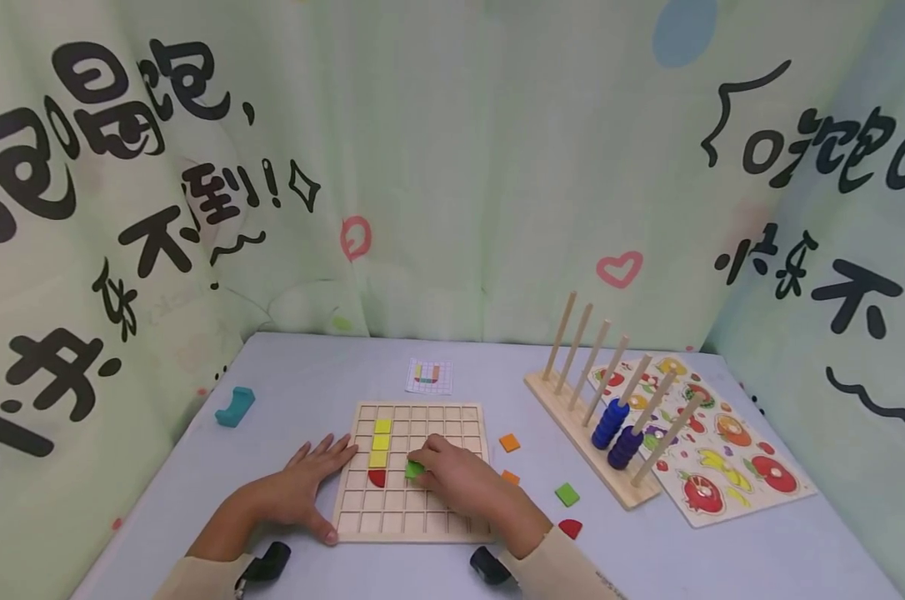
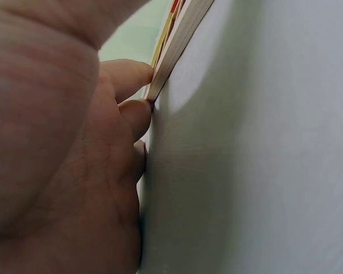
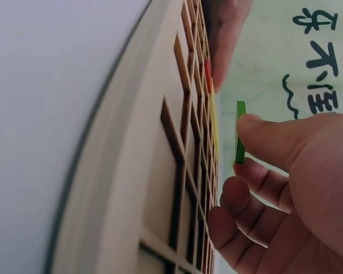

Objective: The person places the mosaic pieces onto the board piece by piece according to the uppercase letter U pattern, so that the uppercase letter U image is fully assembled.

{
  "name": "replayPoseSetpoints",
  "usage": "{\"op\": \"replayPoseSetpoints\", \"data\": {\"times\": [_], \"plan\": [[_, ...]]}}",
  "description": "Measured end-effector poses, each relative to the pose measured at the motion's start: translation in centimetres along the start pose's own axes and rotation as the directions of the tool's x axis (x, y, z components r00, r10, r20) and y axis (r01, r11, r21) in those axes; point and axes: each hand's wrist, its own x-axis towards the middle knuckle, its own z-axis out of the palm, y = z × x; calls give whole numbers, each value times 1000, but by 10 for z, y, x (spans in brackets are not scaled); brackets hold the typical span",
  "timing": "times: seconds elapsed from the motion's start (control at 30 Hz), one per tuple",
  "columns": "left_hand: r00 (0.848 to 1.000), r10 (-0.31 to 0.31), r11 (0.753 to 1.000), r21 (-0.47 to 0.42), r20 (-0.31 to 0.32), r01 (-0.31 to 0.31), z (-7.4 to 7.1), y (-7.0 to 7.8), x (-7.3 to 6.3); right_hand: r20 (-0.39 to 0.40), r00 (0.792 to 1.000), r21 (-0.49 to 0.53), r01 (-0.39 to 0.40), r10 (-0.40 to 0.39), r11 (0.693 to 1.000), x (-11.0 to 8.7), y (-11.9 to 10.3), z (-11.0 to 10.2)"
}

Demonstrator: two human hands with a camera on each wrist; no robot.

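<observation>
A wooden grid board (image 1: 358,537) lies flat on the table. Three yellow square tiles (image 1: 380,442) form a column in its cells, with a red quarter-circle tile (image 1: 377,477) right below them. My right hand (image 1: 463,483) pinches a green square tile (image 3: 240,134) between thumb and fingertips; in the right wrist view the tile is held on edge, just above the grid. My left hand (image 1: 295,492) lies spread at the board's left side, its fingertips and thumb against the edge. In the left wrist view, fingers (image 2: 134,77) meet the board's side.
Right of the board lie orange tiles (image 1: 509,442), a green tile (image 1: 567,494) and a red tile (image 1: 570,528). Beyond them stand a peg rack (image 1: 561,408) with blue beads (image 1: 610,423) and a fruit puzzle board (image 1: 748,504). A pattern card (image 1: 441,386) lies behind; a teal block (image 1: 235,407) sits left.
</observation>
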Motion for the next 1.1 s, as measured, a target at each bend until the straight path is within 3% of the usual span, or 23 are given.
{"op": "replayPoseSetpoints", "data": {"times": [0.23, 0.53, 0.83, 1.1], "plan": [[999, 32, 999, -8, -1, -32, 1, -2, -1, 16, 1000, -52, 11, -11, 999, 5, -6, 4], [1000, 15, 1000, 2, -4, -15, 1, -2, -1, 23, 999, -76, 42, -41, 996, 11, -11, 8], [1000, 1, 1000, 26, -4, -1, 0, -2, 2, 17, 998, -174, 62, -60, 983, 15, -14, 10], [1000, 7, 1000, 24, -6, -6, 2, -3, 2, 36, 999, -185, 36, -29, 982, 19, -15, 16]]}}
